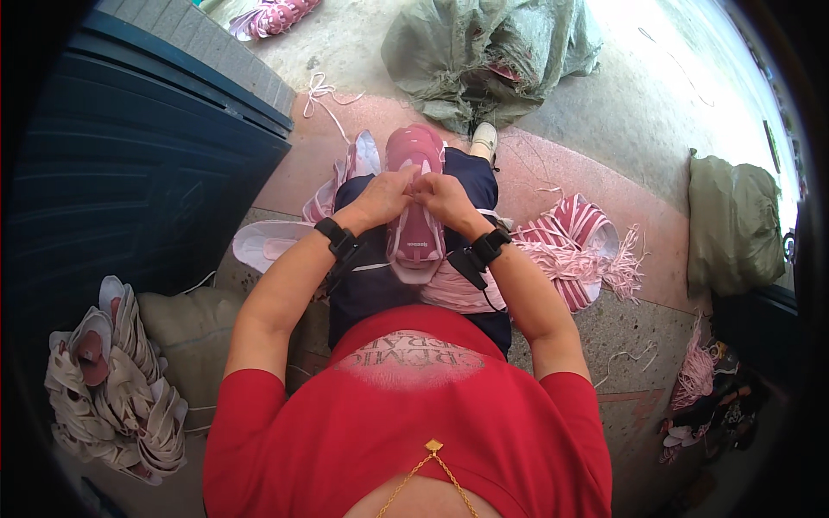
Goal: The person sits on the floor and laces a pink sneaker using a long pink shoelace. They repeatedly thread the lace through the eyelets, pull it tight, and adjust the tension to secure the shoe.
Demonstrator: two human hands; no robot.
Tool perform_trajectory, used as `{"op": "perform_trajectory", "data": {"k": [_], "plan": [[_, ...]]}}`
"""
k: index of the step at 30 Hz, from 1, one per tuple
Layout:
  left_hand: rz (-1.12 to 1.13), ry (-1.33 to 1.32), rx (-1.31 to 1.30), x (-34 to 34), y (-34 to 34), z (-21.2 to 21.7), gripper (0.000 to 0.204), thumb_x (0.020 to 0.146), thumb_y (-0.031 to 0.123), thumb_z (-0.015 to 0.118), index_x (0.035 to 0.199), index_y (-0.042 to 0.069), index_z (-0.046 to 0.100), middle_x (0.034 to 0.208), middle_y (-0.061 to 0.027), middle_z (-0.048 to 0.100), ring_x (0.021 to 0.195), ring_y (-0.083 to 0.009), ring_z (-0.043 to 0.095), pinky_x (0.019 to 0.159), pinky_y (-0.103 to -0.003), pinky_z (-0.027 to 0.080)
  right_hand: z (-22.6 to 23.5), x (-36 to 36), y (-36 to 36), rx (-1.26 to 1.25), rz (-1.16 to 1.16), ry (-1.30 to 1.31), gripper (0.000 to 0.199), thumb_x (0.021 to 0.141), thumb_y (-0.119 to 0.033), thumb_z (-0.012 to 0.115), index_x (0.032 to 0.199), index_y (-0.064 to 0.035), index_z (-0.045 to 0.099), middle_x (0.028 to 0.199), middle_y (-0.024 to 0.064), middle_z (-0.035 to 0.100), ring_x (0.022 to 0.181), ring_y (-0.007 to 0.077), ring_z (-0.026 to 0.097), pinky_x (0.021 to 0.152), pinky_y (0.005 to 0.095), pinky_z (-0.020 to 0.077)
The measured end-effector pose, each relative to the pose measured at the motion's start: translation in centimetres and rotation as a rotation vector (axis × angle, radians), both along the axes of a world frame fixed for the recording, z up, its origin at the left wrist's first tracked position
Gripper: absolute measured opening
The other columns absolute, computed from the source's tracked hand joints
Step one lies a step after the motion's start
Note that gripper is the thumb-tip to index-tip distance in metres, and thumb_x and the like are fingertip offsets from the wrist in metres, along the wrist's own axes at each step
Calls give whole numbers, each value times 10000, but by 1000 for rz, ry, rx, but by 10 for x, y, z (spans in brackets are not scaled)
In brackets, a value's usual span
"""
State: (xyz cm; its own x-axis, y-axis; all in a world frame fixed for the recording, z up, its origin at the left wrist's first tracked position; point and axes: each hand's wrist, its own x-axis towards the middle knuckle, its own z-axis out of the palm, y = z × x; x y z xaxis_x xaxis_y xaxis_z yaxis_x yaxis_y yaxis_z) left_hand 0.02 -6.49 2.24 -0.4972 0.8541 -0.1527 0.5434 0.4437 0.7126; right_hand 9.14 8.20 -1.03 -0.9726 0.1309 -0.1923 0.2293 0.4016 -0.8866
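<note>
The left grip point(385, 195) and right grip point(446, 198) meet over the middle of a pink shoe upper point(417, 231), fingers bunched close together; I cannot tell whether either is clamped on a lace, as the fingertips hide it. The upper lies lengthwise on the lap directly under both, its rounded end reaching beyond them and its pale-edged end toward the body. Just below the right grip, a bundle of pink laces point(456, 289) rests on the lap. To the left of the left grip lie white-lined uppers point(268, 245); farther to the right of the right grip is a pile of pink-and-white striped uppers point(561, 237) with loose lace ends. Beyond both grips, past a pale shoe point(484, 142) on the person's foot, stands a grayish-green sack point(492, 65). Well off to the right is an olive sack point(734, 226); well left and nearer the body, a heap of cream uppers point(117, 388).
</note>
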Motion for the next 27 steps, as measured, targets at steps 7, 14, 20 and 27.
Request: {"op": "perform_trajectory", "data": {"k": [7, 14, 20, 27], "plan": [[-71, 129, 17, -3, 5, 9, 251, 776, 14, 578, 1020, -11, 525, 777, -220, 612, 784, -398, 599, 691, -454, 478, 19, 8, -8, 246, -198, 248, 199, 753, -162, 656, 905, -33, 646, 809, 174, 652, 800, 356, 627, 726, 421, 488], [154, 1096, -474, -144, -206, 84, 193, 813, 120, 482, 715, 0, 596, 764, -206, 594, 776, -381, 572, 695, -485, 459, 86, 91, 105, -21, -92, -64, 246, 835, -199, 659, 979, 0, 659, 672, -24, 559, 575, 51, 519, 510, 204, 410], [1710, 326, 392, -179, -581, 237, 160, 865, 108, 563, 1009, 66, 617, 901, -63, 619, 828, -183, 614, 632, -352, 512, 143, 242, 247, -778, -731, 336, 213, 927, -163, 566, 1080, -16, 588, 574, -75, 304, 493, 46, 269, 475, 210, 249], [1740, 259, 421, -93, -703, 344, 262, 904, 258, 514, 991, 43, 633, 962, -61, 628, 885, -175, 593, 799, -307, 456, 234, 401, 397, -1310, -793, 762, 133, 963, -90, 442, 936, -7, 542, 587, -8, 348, 477, 76, 298, 499, 230, 272]]}}
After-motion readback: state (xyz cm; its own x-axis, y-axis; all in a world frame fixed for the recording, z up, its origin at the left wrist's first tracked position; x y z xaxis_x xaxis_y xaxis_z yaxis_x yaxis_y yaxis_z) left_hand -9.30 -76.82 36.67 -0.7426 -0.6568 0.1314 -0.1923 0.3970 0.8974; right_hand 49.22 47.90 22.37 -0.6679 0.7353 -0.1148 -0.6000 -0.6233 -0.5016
